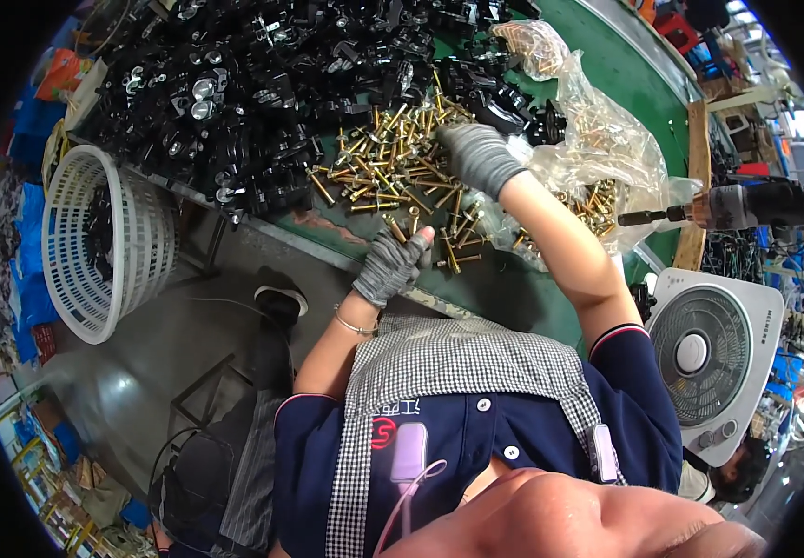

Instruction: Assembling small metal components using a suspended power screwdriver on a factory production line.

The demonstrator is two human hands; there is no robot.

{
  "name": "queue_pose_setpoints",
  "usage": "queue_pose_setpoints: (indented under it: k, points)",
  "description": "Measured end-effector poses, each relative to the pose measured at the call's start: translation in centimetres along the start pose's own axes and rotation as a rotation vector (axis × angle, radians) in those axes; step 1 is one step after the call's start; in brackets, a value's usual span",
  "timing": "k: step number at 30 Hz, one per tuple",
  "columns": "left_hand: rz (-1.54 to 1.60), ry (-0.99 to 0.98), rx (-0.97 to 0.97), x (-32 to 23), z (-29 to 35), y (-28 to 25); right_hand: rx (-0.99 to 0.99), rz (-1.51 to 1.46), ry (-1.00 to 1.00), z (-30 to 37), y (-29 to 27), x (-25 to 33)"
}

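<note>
My left hand (389, 267), in a grey knit glove with the thumb tip bare, is closed at the table's near edge. Gold-coloured bolts (396, 229) stick out past its fingers. My right hand (480, 156), gloved the same way, reaches to the far right side of a loose pile of gold bolts (385, 166). Its fingers are curled down at the pile, and what they pinch, if anything, is hidden. Many black metal parts (225, 102) with shiny fittings are heaped beyond and left of the bolts.
Right of the pile lies a clear plastic bag (611, 139) of bolts on the green table (639, 70). A power driver (727, 206) points in from the right, above a grey box fan (713, 358). A white plastic basket (132, 246) stands left, near another person's leg (276, 339).
</note>
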State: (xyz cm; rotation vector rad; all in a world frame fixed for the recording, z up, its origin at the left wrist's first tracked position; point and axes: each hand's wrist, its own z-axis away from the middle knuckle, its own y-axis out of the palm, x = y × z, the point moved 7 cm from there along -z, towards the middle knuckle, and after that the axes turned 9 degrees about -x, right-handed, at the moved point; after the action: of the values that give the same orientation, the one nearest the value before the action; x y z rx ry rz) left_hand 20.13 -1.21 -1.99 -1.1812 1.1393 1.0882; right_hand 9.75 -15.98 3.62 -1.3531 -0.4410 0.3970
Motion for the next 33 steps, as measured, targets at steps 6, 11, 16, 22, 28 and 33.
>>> queue_pose_setpoints:
  k: [6,11,16,22,28,33]
  points:
    - [0.253,-0.509,-0.090,0.2,0.4,0.0,0.118,0.068,0.234,-1.3,0.4,-5.1]
    - [0.210,-0.473,-0.049,-1.2,0.3,0.4,-0.082,0.143,0.083,-2.0,0.1,-2.1]
    - [0.187,-0.460,-0.057,-0.7,0.5,0.1,-0.013,0.130,0.020,-0.7,-0.5,-2.5]
    - [0.372,-0.378,-0.073,-1.2,-0.2,0.1,-0.152,-0.305,-0.041,5.1,-4.2,-3.1]
    - [0.013,0.271,-0.087,-4.3,-2.4,0.9,-0.191,-0.518,-0.333,8.7,-6.6,1.3]
    - [0.444,-0.220,0.408,-6.3,-0.1,3.6,-0.167,-0.676,-0.438,10.7,-8.2,4.2]
